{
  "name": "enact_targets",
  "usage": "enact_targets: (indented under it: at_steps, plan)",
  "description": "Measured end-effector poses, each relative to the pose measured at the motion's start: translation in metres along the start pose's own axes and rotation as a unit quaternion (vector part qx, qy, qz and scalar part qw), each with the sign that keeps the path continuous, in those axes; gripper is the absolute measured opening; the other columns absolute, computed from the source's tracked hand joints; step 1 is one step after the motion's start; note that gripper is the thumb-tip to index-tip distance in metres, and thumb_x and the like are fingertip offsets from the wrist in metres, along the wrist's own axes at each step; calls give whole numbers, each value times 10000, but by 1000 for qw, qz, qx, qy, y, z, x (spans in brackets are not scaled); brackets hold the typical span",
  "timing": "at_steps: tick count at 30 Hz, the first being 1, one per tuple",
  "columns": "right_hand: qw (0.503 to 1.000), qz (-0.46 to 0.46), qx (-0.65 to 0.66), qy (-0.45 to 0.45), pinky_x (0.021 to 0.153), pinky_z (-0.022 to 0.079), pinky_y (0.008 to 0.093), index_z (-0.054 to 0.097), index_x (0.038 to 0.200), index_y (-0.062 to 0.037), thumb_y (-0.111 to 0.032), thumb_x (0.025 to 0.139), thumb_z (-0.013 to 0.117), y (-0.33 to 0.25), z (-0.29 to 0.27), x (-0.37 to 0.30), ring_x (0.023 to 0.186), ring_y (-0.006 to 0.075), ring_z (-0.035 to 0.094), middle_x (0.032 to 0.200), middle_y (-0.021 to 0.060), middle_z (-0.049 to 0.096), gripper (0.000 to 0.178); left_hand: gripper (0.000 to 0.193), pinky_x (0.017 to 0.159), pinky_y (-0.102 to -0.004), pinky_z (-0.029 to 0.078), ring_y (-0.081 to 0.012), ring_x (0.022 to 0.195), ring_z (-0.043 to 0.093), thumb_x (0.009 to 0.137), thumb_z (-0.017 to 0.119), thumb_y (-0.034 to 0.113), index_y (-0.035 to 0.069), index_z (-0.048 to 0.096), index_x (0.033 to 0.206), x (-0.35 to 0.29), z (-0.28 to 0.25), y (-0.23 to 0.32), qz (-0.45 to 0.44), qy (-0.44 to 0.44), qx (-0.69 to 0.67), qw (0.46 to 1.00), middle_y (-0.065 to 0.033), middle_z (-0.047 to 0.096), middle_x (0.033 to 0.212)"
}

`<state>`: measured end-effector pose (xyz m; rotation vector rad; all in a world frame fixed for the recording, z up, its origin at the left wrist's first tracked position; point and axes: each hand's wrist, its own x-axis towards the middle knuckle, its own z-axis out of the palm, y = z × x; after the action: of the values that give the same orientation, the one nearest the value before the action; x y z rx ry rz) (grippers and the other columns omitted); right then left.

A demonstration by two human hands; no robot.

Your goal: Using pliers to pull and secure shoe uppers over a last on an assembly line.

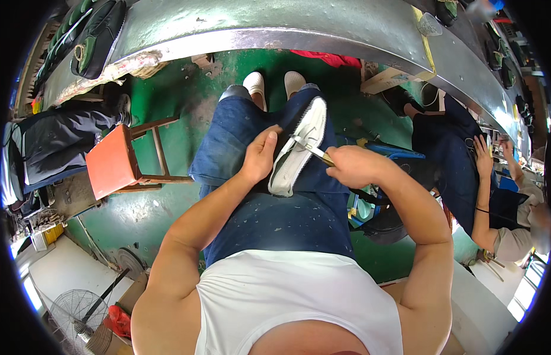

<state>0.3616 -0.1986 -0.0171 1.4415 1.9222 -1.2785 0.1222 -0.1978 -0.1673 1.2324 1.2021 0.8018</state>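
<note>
A shoe (314, 113) lies slantwise across my lap, its pale whitish underside turned up and a dark edge showing along one side. My left hand (262, 155) grips its left edge near the middle, thumb on the near side, with the other fingertips partly hidden. In my closed right hand (353, 165) is a slim metal hand tool (311, 148) with a yellowish part by the fingers. Its broader metal end touches the middle of the shoe's underside; its exact kind is unclear. Beneath the shoe is a dark blue apron (269, 219) over my legs.
Ahead runs a metal-topped workbench (257, 18), with dark shoes (100, 44) at its left end. An orange-red chair (112, 161) stands left. A black bag (385, 222) is close on my right. Another person (450, 154) sits farther right. A fan (80, 316) stands behind left.
</note>
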Motion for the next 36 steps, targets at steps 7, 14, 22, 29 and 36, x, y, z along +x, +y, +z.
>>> enact_targets:
  at_steps: [7, 14, 22, 29, 36]
  plan:
    - [942, -17, 219, 253, 792, 501, 519, 616, 1079, -40, -267, 921, 652, 17, 105, 36, 889, 438, 652, 911, 225, 677, 279, 826, 1170, -347, 310, -215, 1394, 408, 993, 623, 322, 87, 131, 1614, 16, -16, 1, -183, -250, -282, 908, -141, 403, 1538]
    - [958, -81, 176, 211, 792, 552, 367, 598, 1211, -4, -146, 900, 663, 47, 77, 6, 975, 362, 657, 981, 216, 656, 348, 905, 1174, -329, 291, -215, 1394, 378, 931, 698, 107, 150, 117, 1624, 33, -1, -1, -59, -275, 58, 958, -123, 361, 1555]
    - [970, 28, 213, 112, 738, 549, 381, 606, 1020, 19, -217, 937, 631, 36, 19, 17, 824, 349, 678, 842, 219, 657, 252, 909, 1172, -421, 299, -374, 1440, 310, 885, 701, 332, 199, 180, 1618, 16, 20, 11, -73, -129, 238, 960, -233, 375, 1527]
    - [873, 52, 420, 240, 614, 497, 316, 618, 1028, -3, -211, 977, 598, 6, 101, 63, 659, 135, 614, 745, 57, 651, 215, 755, 1128, -436, 388, -472, 1366, 415, 964, 555, 164, 217, 171, 1612, 13, 13, 12, 61, -138, 257, 955, -290, 273, 1569]
    - [748, -19, 655, 103, 528, 462, 270, 619, 1075, -19, -217, 977, 608, 40, 115, 63, 662, 163, 629, 792, 73, 672, 221, 664, 1050, -451, 471, -491, 1312, 473, 984, 507, 185, 314, 252, 1584, 21, 15, 52, 29, -220, 376, 900, -349, 244, 1553]
